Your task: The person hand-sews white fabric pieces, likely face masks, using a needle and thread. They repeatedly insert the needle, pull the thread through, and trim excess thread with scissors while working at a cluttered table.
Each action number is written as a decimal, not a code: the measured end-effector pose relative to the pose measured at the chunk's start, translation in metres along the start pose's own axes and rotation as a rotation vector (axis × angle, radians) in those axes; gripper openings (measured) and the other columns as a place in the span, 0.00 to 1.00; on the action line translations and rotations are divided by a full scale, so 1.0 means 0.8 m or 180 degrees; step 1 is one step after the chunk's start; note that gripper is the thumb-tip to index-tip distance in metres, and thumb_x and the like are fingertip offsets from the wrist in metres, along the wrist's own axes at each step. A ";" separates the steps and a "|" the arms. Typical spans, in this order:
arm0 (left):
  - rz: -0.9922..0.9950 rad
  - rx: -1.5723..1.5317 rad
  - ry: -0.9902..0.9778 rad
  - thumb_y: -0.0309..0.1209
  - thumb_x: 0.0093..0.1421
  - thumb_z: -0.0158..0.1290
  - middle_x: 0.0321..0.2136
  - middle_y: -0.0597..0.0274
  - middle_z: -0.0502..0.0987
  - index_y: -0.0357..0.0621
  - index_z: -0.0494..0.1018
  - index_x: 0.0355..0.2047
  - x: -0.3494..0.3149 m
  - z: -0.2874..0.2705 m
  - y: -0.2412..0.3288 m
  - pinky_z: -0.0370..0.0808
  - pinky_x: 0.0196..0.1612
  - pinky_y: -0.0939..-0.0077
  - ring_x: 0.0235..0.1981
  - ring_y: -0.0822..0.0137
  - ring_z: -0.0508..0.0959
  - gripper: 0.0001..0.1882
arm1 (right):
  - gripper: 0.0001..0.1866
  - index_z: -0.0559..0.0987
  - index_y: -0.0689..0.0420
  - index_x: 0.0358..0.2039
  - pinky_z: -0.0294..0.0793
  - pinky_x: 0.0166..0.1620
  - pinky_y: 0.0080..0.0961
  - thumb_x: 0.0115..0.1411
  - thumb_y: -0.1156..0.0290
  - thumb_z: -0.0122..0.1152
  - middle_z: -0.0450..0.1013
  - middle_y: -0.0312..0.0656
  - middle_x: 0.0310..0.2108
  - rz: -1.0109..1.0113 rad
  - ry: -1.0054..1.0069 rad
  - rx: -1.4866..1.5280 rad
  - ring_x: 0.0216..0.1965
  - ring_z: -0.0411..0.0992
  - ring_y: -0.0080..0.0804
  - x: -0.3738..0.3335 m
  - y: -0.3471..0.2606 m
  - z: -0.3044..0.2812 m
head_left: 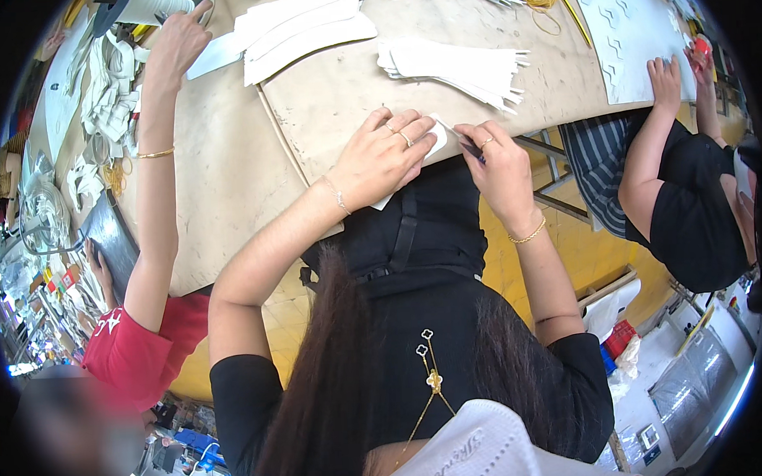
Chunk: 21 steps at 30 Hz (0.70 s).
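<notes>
My left hand (385, 152) is over a white flat piece (437, 137) at the near edge of the table, its fingers bent across the piece and holding it. A corner of the white piece shows below that hand, beyond the table edge. My right hand (498, 168) is closed around a small dark-handled tool (474, 150), with a thin tip pointing at the right end of the piece. The exact kind of tool is too small to tell. Most of the white piece is hidden under my left hand.
Beyond my hands lie a fanned bundle of white strips (450, 66) and a stack of curved white pieces (302, 31). A co-worker's arm (156, 179) reaches across at left to a white roll (148, 6). Another person's hand (665, 81) rests by a pale sheet (621, 36) at right.
</notes>
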<state>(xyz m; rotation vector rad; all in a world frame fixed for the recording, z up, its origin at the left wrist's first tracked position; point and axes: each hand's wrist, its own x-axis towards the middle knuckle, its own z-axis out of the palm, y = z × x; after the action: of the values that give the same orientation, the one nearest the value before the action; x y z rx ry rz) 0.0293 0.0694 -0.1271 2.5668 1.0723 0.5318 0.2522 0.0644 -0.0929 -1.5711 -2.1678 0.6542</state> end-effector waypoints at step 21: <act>0.0023 -0.0618 -0.0043 0.27 0.55 0.61 0.54 0.59 0.75 0.44 0.78 0.48 0.013 -0.011 -0.012 0.68 0.60 0.61 0.57 0.57 0.72 0.18 | 0.27 0.84 0.53 0.49 0.78 0.37 0.31 0.45 0.80 0.71 0.73 0.36 0.35 0.0019 0.0360 -0.0516 0.36 0.76 0.35 -0.028 -0.029 0.032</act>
<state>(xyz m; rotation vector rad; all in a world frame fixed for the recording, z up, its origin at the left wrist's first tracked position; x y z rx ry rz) 0.0264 0.0848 -0.1211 2.4028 0.9571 0.5890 0.2266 0.0329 -0.1008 -1.6533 -2.1789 0.3893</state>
